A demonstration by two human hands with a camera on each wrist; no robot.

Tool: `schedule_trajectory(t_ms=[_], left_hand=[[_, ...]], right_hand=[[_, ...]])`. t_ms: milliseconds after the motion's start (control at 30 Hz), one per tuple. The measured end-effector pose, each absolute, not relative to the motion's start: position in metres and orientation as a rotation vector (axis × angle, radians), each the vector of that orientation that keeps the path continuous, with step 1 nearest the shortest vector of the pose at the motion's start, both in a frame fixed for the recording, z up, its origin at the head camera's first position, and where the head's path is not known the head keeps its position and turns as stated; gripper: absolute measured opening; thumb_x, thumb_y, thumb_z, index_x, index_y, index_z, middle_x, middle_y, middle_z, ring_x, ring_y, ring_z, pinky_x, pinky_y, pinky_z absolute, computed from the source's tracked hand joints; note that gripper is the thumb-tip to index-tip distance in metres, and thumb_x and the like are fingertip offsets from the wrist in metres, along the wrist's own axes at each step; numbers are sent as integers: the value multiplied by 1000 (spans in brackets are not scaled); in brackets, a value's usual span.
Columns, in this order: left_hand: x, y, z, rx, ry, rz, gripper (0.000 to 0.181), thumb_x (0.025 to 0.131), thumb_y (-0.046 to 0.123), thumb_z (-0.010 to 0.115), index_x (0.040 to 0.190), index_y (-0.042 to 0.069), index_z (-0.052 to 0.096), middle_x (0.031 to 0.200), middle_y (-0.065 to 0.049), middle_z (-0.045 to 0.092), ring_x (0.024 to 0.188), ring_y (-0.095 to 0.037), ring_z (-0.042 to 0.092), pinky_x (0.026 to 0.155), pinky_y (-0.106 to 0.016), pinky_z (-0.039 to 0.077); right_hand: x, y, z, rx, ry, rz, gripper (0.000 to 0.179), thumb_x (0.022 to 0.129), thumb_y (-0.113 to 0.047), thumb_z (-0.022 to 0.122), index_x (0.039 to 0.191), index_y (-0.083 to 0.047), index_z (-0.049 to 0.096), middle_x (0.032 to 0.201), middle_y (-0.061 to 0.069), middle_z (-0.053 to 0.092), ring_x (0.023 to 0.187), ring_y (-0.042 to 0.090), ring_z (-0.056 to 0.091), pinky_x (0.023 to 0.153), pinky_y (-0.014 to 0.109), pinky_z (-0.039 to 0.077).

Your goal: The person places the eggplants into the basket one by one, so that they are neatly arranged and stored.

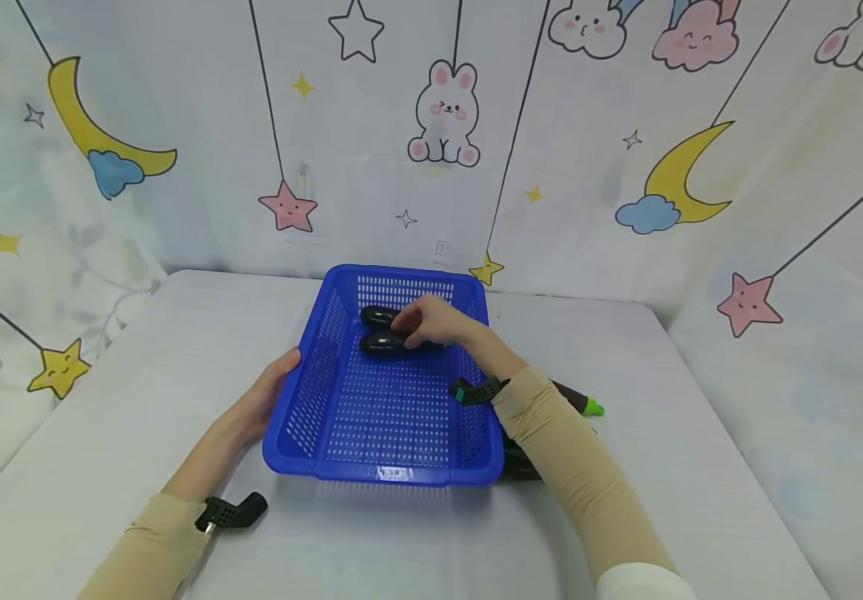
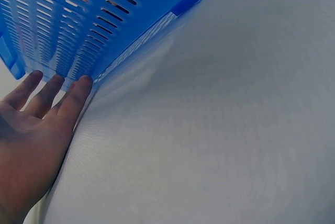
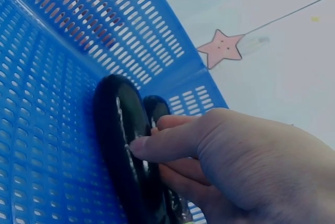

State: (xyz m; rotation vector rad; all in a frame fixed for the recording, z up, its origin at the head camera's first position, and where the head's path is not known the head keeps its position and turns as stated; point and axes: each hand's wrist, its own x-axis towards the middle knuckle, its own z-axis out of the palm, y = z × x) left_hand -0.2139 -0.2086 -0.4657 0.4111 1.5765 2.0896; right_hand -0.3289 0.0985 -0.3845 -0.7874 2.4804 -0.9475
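Centrally in frame, the front black eggplant (image 1: 383,343), laid left-to-right in the blue basket (image 1: 391,417), is pinched by the right hand (image 1: 434,322), one end left of its fingers; the basket is touched by the left hand (image 1: 269,393), fingers straight.

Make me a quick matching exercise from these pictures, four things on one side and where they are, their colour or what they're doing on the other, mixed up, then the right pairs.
Things:
1. Left hand
2. Basket
3. Right hand
4. Green-tipped eggplant by the right sleeve

Descriptions:
A. Blue
B. Outside the basket, to its right
C. Touching the basket's outer side
D. Pinching an eggplant inside the basket

Pairs: 1-C, 2-A, 3-D, 4-B
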Motion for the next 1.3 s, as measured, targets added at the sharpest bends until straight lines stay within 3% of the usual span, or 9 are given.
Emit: schedule_trajectory(t_ms=[833, 1300], left_hand=[[-216, -208, -467, 423, 1596, 2067, 72, 101, 57, 31, 156, 14, 12, 126, -13, 56, 103, -23, 65, 82, -41, 58], [-214, -208, -465, 417, 1595, 2075, 67, 101, 58, 33, 152, 17, 19, 122, -10, 60, 100, -22, 66, 81, -40, 58]], right_hand=[[-329, 100, -382, -759, 2526, -985, 31, 85, 5, 74, 115, -4, 73, 113, 10, 73, 107, 22, 67, 98, 35, 52], [-327, 100, -381, -760, 2506, -1018, 30, 85, 2, 75, 115, -2, 72, 114, 14, 72, 107, 23, 68, 98, 36, 53]])
